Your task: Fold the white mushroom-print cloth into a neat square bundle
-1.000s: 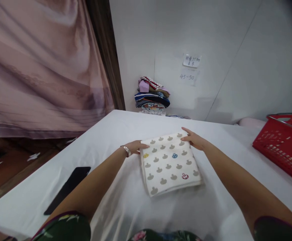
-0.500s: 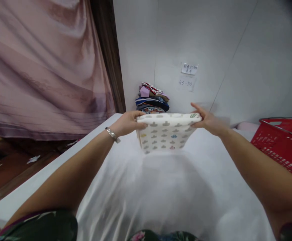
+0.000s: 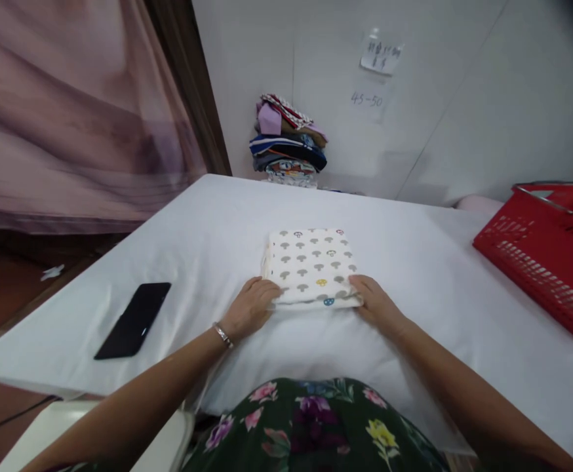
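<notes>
- Folded cloth [image 3: 311, 265]: white, grey mushroom print, a few mushrooms in yellow, blue and red; lies flat on the white-covered table [image 3: 404, 242], well in from its far edge.
- Left hand [image 3: 253, 305]: touches the cloth's near-left corner, fingers on top; cannot tell whether they pinch the fabric. Metal bracelet [image 3: 223, 334] at the wrist.
- Right hand [image 3: 375, 303]: at the near-right corner, thumb over the top face, other fingers mostly hidden; cannot tell how tight the hold is.
- Writing, lower wall sheet [image 3: 366, 101]: "45-50", handwritten, legible.
- Writing, upper wall sheet [image 3: 381, 56]: two handwritten lines (Chinese characters, by their look), too blurred to read with confidence.
- Stack of folded textiles [image 3: 289, 141]: beyond the table's far edge, against the wall [image 3: 444, 78]; lilac, brown, blue and black layers, patterned piece on top.
- Black flat device [image 3: 133, 321]: near the table's left edge, towards the near-left corner.
- Red basket [image 3: 552, 255]: perforated sides, metal handle, at the table's right side.
</notes>
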`<state>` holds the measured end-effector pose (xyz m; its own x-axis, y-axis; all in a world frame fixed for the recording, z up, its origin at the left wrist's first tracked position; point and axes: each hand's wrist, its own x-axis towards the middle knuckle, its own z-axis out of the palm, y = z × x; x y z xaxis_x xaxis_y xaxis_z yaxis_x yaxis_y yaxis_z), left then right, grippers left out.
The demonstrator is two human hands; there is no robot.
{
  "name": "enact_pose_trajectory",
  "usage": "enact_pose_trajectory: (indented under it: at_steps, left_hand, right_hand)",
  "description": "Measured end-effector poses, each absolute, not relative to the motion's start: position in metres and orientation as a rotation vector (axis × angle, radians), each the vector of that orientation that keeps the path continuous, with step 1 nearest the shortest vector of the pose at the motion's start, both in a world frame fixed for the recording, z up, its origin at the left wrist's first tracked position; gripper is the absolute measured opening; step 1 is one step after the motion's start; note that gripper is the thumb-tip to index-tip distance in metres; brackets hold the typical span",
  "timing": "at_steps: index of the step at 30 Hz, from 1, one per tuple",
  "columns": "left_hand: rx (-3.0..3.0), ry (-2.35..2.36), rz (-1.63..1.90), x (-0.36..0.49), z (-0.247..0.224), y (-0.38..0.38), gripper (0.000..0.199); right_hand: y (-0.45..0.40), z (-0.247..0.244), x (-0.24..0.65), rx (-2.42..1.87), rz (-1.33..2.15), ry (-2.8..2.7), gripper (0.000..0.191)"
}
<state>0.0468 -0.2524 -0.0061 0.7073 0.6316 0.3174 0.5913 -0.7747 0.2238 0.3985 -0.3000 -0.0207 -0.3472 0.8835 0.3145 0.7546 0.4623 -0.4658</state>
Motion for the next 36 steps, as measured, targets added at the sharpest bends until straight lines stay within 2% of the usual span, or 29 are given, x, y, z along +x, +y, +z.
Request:
enact_pose_trajectory:
  at_steps: [5, 8, 13, 19, 22, 28, 32, 36]
  left_hand:
    - [2.745, 0.881, 0.707, 0.046, 0.006, -0.251, 0.045]
    - [2.68, 0.931, 0.83, 0.05, 0.008, -0.253, 0.039]
    - [2.614, 1.014, 0.909, 0.061, 0.006, -0.253, 0.019]
    - [2.46, 1.291, 0.96, 0.067, 0.013, -0.253, 0.014]
    - [2.473, 1.342, 0.931, 0.066, 0.013, -0.256, 0.015]
    - [2.705, 1.133, 0.876, 0.062, -0.004, -0.261, 0.018]
    - [2.665, 1.135, 0.924, 0.063, -0.01, -0.265, 0.017]
    - [2.678, 1.131, 0.899, 0.065, -0.011, -0.27, 0.021]
  right_hand:
    - [-0.312, -0.004, 0.407, -1.36, 0.699, -1.843, 0.058]
    - [-0.316, -0.005, 0.399, -1.494, 0.587, -1.705, 0.057]
    - [-0.31, -0.007, 0.367, -1.646, 0.163, -1.93, 0.055]
    - [-0.298, -0.002, 0.357, -1.752, -0.087, -2.093, 0.055]
    - [-0.303, -0.004, 0.368, -1.856, -0.088, -2.006, 0.055]
    - [-0.318, -0.01, 0.374, -2.026, 0.013, -1.834, 0.036]
    - [-0.315, -0.006, 0.369, -1.94, -0.021, -1.764, 0.033]
    - [-0.312, -0.006, 0.368, -1.777, 0.243, -1.613, 0.026]
